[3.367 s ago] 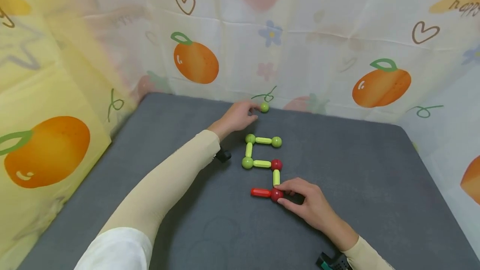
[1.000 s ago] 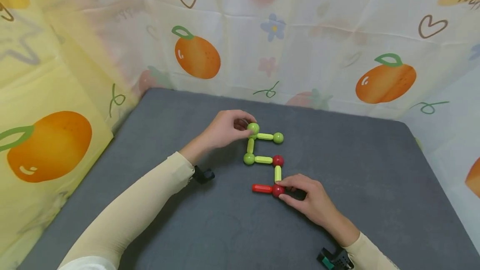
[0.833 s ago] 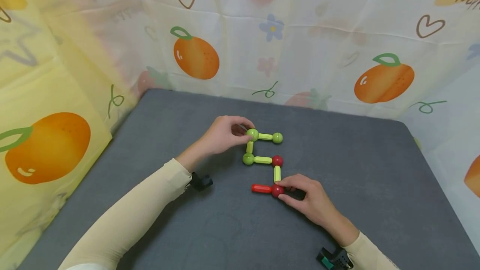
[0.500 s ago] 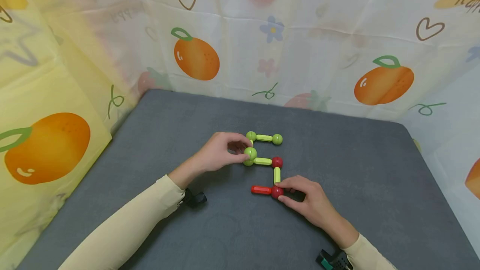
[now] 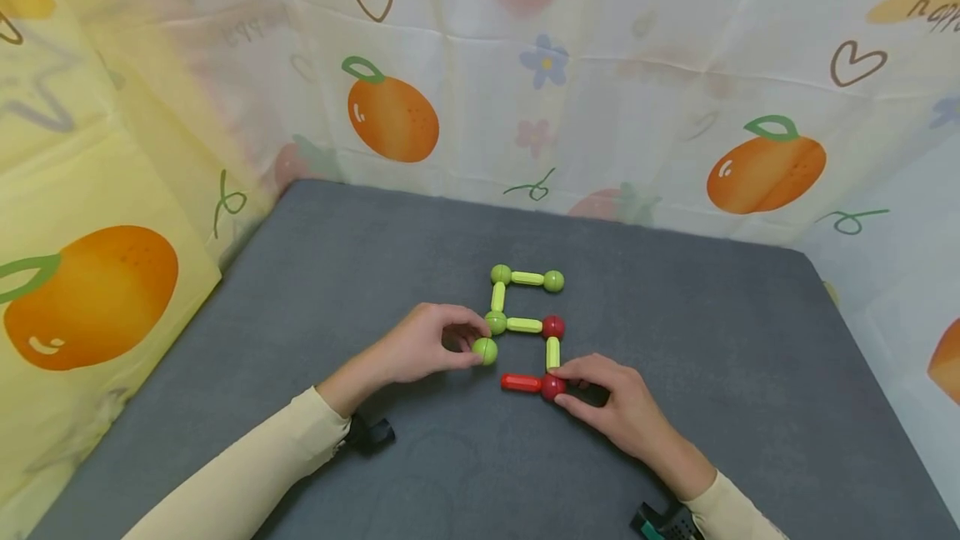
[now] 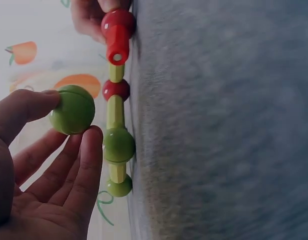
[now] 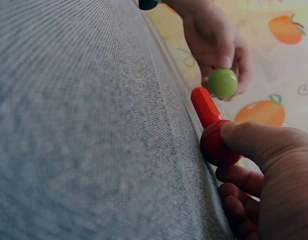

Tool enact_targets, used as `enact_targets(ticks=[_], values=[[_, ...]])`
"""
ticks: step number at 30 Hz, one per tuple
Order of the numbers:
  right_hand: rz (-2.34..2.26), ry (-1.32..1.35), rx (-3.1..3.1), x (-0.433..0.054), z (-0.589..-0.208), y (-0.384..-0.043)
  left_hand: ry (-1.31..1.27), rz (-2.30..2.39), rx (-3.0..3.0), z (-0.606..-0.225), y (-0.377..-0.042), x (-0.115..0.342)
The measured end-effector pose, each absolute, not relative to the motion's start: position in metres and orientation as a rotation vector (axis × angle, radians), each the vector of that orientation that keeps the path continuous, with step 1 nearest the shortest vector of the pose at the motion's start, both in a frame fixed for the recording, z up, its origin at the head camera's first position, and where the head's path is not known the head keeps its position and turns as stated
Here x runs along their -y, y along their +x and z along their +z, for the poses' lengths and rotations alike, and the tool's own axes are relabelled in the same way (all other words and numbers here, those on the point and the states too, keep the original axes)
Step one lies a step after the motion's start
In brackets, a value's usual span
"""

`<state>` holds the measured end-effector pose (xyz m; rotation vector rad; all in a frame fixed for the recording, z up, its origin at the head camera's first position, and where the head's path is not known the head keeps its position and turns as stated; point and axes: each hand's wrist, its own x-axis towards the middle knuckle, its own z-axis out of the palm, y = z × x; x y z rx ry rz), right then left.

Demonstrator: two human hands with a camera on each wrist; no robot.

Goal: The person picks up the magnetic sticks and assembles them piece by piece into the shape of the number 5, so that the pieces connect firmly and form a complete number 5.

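Note:
My left hand [image 5: 427,344] pinches a loose green ball [image 6: 72,110] between thumb and fingertips, raised off the table. In the head view that ball overlaps the gap between the lower-left green ball [image 5: 495,322] and the free end of a red rod [image 5: 521,382]. With thumb and forefinger, my right hand [image 5: 618,402] grips the red ball [image 7: 220,144] at the near end of a chain lying on the table. From there a yellow-green rod [image 5: 552,352] leads to a second red ball [image 5: 553,327]; more yellow-green rods and green balls continue to the far right ball [image 5: 553,281].
The dark grey table [image 5: 675,315] lies under everything. A fabric backdrop [image 5: 465,90] printed with oranges and hearts rises behind its far edge and along the left side. Each wrist carries a black camera, such as the left wrist camera [image 5: 371,433].
My left hand has taken the green ball from the far table edge and carried it nearer, past the chain's upper-left corner. My right hand has stayed on the near red ball.

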<state>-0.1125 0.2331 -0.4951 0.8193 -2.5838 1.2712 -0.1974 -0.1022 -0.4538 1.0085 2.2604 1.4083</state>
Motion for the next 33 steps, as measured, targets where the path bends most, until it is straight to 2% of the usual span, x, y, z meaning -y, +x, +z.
enact_targets(ticks=[33], values=[[1.25,0.832,2.575,-0.2323,-0.4957,-0.1132,1.09,1.183,-2.248,-0.4619,-0.1898,0.0947]])
